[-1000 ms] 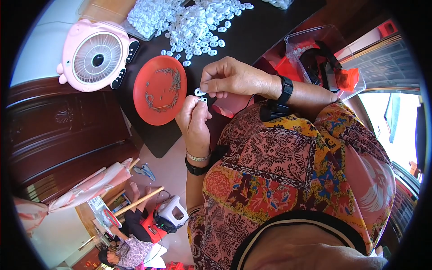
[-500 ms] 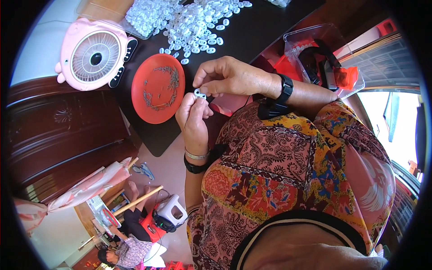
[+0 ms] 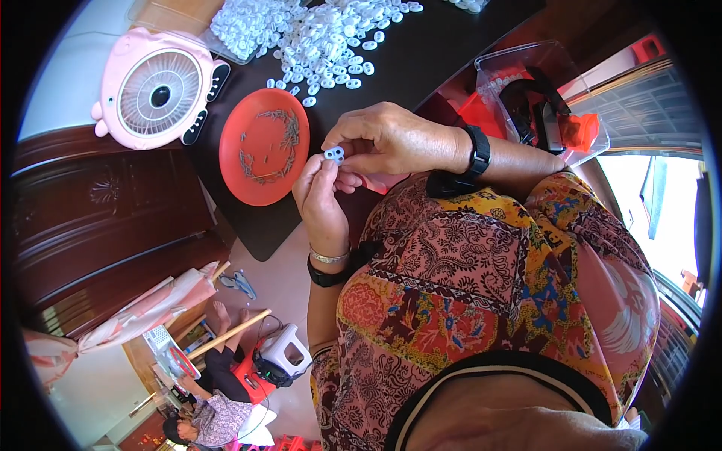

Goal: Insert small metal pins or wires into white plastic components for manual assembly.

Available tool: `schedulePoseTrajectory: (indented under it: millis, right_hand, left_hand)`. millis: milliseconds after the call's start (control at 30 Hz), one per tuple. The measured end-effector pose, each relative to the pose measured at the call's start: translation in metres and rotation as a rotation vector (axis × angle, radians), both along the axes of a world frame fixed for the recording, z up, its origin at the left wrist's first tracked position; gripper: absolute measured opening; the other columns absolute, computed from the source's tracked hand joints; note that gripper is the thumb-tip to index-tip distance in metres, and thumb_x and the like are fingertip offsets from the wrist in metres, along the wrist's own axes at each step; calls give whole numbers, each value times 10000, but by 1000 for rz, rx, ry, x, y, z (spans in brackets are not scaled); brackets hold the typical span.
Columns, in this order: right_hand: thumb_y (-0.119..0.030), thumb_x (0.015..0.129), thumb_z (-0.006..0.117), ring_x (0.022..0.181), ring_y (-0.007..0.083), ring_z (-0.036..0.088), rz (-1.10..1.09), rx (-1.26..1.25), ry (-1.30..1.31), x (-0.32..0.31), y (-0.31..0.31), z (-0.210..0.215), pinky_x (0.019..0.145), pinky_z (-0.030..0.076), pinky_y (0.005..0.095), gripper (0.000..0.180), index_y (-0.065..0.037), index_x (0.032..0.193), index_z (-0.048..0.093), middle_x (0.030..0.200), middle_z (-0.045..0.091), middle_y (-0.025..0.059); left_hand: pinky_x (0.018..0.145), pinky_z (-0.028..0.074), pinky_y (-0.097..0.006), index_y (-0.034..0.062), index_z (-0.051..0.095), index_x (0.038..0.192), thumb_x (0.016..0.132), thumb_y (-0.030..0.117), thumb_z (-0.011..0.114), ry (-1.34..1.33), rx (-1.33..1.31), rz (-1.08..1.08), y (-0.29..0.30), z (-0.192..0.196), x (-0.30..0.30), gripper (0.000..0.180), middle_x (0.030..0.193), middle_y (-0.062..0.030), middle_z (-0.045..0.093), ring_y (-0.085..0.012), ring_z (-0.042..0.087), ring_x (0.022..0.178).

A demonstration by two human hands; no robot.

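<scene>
A small white oval plastic piece with two holes (image 3: 334, 154) is pinched between the fingertips of both hands. My left hand (image 3: 324, 197), with a bracelet and a black band at its wrist, holds it from below. My right hand (image 3: 391, 137), a black band on its wrist, closes thumb and forefinger on it from the right. Whether a small metal part is also in the fingers cannot be made out. Just left of the hands, a red-orange plate (image 3: 258, 192) carries many thin grey metal pins (image 3: 292, 131). A large heap of similar white pieces (image 3: 323, 45) lies beyond on the dark table.
A pink animal-shaped fan (image 3: 154, 90) stands at the left. The dark table (image 3: 259, 239) ends in a corner below the plate. On the right is a clear plastic box (image 3: 594, 146) with black and orange items. Across the room another person (image 3: 218, 417) sits near a pale stool (image 3: 286, 353).
The white piece has turned slightly, and its two holes show more plainly. My right hand has shifted a little, its fingers lower and closer around the piece. My left hand has barely moved.
</scene>
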State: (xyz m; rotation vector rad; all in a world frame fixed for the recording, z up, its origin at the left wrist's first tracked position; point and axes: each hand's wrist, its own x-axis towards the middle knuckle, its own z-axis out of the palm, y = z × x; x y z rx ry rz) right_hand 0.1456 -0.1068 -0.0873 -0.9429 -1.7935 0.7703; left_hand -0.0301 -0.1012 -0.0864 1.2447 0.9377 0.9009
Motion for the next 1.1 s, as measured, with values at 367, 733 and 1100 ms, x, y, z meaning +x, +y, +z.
schedulePoseTrajectory:
  millis: [367, 733, 1100]
  right_hand:
    - [-150, 742, 687, 755, 297, 637, -133, 237, -181, -8, 4, -2, 667, 524, 376, 255, -22, 948, 609, 824, 627, 116]
    - [-129, 773, 679, 728, 301, 630, -29, 212, -244, -3, -2, -5, 634, 519, 375, 200, -10, 915, 604, 797, 617, 107]
    - [-116, 775, 674, 688, 279, 634, -14, 246, -310, 3, 4, 0, 603, 523, 357, 154, -22, 876, 608, 749, 608, 91]
  left_hand:
    - [563, 456, -257, -49, 582, 962, 946, 154, 444, -15, 45, 86, 3, -8, 7, 246, 818, -102, 614, -161, 598, 658]
    - [589, 454, -248, -24, 578, 885, 925, 132, 461, -110, -1, 124, -2, -15, 4, 199, 779, -68, 591, -132, 553, 637]
    - [585, 427, -238, -15, 570, 801, 936, 145, 480, -191, -43, 122, -2, -12, 11, 228, 688, -51, 574, -116, 530, 603]
